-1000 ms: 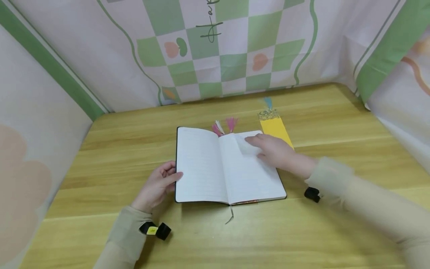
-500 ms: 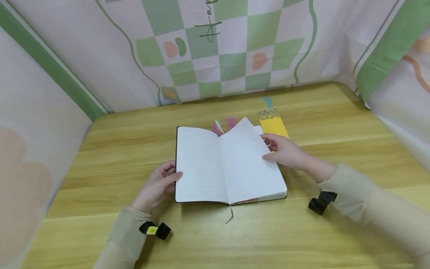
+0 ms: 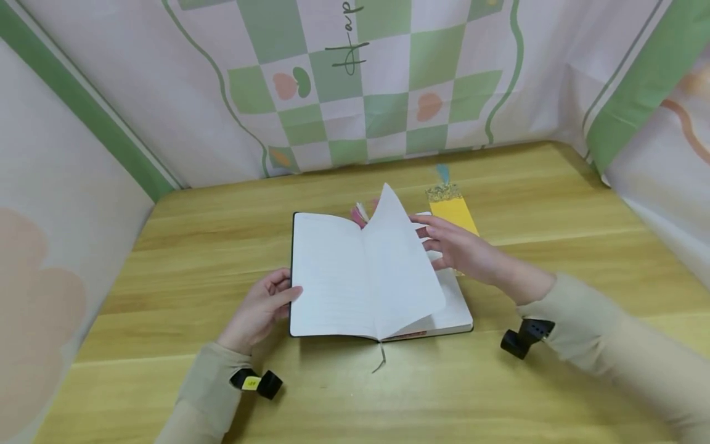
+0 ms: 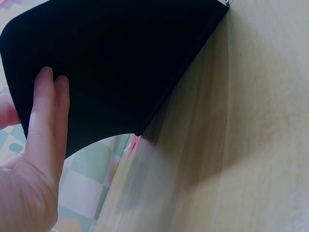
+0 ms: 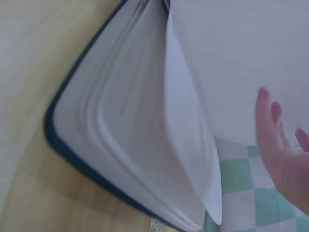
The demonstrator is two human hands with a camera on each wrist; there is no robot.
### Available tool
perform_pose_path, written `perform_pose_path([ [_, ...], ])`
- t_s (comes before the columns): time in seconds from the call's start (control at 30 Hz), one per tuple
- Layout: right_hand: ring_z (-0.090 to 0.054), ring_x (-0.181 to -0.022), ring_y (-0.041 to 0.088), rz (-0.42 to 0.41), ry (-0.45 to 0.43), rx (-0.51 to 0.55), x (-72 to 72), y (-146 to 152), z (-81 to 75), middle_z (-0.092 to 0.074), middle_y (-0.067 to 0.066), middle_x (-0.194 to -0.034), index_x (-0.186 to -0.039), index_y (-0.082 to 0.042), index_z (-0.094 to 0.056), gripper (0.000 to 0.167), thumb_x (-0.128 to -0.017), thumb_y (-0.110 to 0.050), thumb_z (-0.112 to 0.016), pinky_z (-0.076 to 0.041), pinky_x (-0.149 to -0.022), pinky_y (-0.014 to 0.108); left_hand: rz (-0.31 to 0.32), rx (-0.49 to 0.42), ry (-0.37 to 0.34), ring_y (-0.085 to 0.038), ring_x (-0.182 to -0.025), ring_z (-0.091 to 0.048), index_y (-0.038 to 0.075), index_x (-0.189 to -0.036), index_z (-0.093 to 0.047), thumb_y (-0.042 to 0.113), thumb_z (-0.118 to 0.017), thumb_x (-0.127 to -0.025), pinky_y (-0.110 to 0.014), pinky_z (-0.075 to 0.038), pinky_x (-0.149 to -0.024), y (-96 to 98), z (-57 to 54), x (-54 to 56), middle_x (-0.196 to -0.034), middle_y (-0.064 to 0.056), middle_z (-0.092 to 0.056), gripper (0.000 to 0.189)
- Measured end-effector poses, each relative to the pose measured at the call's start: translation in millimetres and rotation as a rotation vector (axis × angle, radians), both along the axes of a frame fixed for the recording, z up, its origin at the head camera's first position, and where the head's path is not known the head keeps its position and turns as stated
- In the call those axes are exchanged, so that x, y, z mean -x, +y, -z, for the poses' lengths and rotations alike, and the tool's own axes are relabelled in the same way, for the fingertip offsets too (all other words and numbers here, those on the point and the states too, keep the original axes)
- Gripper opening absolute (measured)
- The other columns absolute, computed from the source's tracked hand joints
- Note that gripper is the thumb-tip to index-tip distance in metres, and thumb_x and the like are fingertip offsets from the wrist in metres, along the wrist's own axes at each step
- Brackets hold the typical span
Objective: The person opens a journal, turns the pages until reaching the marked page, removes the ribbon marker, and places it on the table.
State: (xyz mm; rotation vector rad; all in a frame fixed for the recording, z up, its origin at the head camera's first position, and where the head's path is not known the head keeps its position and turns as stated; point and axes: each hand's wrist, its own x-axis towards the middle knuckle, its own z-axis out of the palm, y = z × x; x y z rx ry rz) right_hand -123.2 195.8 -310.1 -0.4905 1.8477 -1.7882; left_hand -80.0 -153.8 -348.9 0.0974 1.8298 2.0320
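Note:
An open notebook (image 3: 330,277) with ruled white pages and a black cover lies on the table, its left side tilted up. My left hand (image 3: 261,308) pinches the left edge, thumb on the page. Behind the black cover (image 4: 106,63), in the left wrist view, that hand's fingers lie straight. A lifted page (image 3: 402,265) stands curved over the right half. Beside its outer edge is my right hand (image 3: 463,250), fingers spread and slightly bent; in the right wrist view the right hand (image 5: 285,154) grips nothing. Whether a fingertip touches the page is unclear.
A yellow bookmark (image 3: 452,211) with a glittery end and blue tassel lies beyond the right hand. Pink and white tassels (image 3: 359,214) stick out at the notebook's top. A thin ribbon (image 3: 380,357) hangs from its bottom. Patterned cloth (image 3: 383,117) closes off the table's back.
My right hand moved right to the page's outer edge, then back left as the page rose and swung leftward. My left hand has kept its hold on the notebook.

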Motion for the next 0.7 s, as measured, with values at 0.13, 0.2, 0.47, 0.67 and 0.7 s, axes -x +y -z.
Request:
perform_pose_path([
  [0.13,-0.042,-0.117,0.02,-0.057,0.049,-0.027,0.7,-8.2,-2.4,-0.036,0.013,-0.134,-0.149,0.0,-0.009,0.067,-0.101,-0.042,-0.029,-0.041,-0.095,0.045,-0.004,0.007,-0.002,-0.007,-0.081,-0.059,0.004,-0.112,-0.05,0.001,-0.051,-0.094,-0.023,-0.054,-0.071,0.3,1.0,-0.2,-0.093,0.005,-0.061,0.018],
  [0.2,-0.035,-0.124,0.029,-0.089,0.064,-0.048,0.5,-12.0,-2.3,-0.028,0.021,-0.141,-0.15,-0.002,-0.008,0.071,-0.1,-0.047,-0.028,-0.036,-0.1,0.053,-0.004,0.009,-0.001,-0.007,-0.081,-0.059,0.003,-0.113,-0.05,0.001,-0.051,-0.094,-0.023,-0.054,-0.071,0.5,1.4,0.1,-0.093,0.005,-0.061,0.019],
  [0.47,-0.021,-0.137,0.041,-0.234,0.13,-0.182,-1.9,-31.5,-1.3,-0.018,0.021,-0.152,-0.151,-0.008,-0.015,0.071,-0.099,-0.053,-0.029,-0.026,-0.108,0.061,-0.006,0.008,-0.003,-0.007,-0.081,-0.059,0.0,-0.114,-0.049,0.0,-0.05,-0.094,-0.022,-0.053,-0.071,0.9,1.6,1.8,-0.094,0.004,-0.06,0.02],
  [0.67,-0.013,-0.141,0.035,-0.296,0.252,-0.385,-5.2,-50.1,-1.2,-0.018,0.011,-0.155,-0.15,-0.013,-0.024,0.061,-0.099,-0.045,-0.033,-0.017,-0.109,0.062,-0.009,0.009,-0.006,-0.007,-0.082,-0.06,0.001,-0.114,-0.049,0.0,-0.049,-0.094,-0.022,-0.054,-0.071,0.8,1.4,1.2,-0.095,0.005,-0.061,0.02],
  [0.7,-0.013,-0.141,0.035,-0.306,0.269,-0.415,-5.4,-53.2,-1.0,-0.018,0.012,-0.155,-0.15,-0.014,-0.025,0.06,-0.099,-0.044,-0.034,-0.017,-0.109,0.062,-0.009,0.008,-0.008,-0.007,-0.082,-0.06,0.001,-0.113,-0.049,-0.001,-0.049,-0.094,-0.022,-0.054,-0.071,0.7,1.5,1.1,-0.095,0.005,-0.061,0.02],
])
